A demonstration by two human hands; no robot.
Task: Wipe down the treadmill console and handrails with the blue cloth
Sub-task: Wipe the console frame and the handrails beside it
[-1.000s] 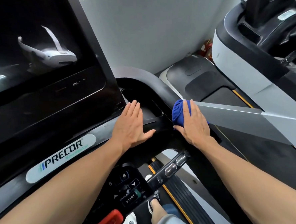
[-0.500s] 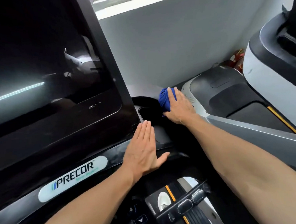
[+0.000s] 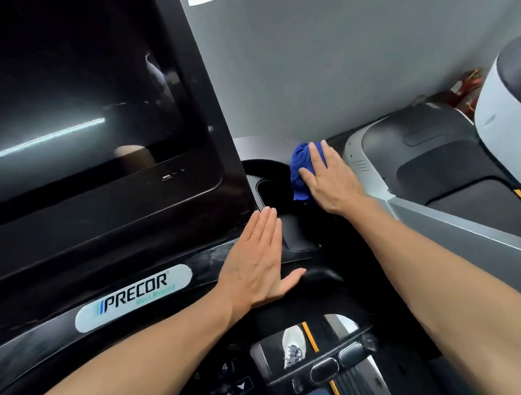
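1. Right hand [image 3: 333, 180]: fingers [image 3: 317, 157] straight and together, laid flat over the bunched blue cloth [image 3: 301, 170] and pressing it down. No curl round it that I can see; thumb side is hidden under the palm.
2. Left hand [image 3: 258, 258]: fingers [image 3: 262, 227] straight and close together, thumb splayed out, palm flat on the black console deck [image 3: 208, 261]. Holds nothing, looks like a brace.
3. Cloth position: far right corner of the console, on the rim just beside the dark cup-holder recess [image 3: 272, 192], at the point where the silver handrail [image 3: 469, 233] joins the console. Cloth touches the rim; most of it sticks out ahead of and left of the fingers.
4. Outward: screen [image 3: 80, 116] fills the upper left, glossy and dark, with only reflections on it. PRECOR badge [image 3: 134, 298] sits below it. Keypad [image 3: 225, 391] and grip sensors [image 3: 336, 365] at bottom, a neighbouring machine [image 3: 507, 106] at right.
5. Progress, my read: mid-task, working the right console corner. Faint smeary streaks on the deck near the left fingers could be wipe marks or dust, can't tell which.
6. Left, as far as visible: the long silver handrail run, the screen, badge strip and keypad. Nothing shows whether any of these are already clean. Left handrail is out of view.
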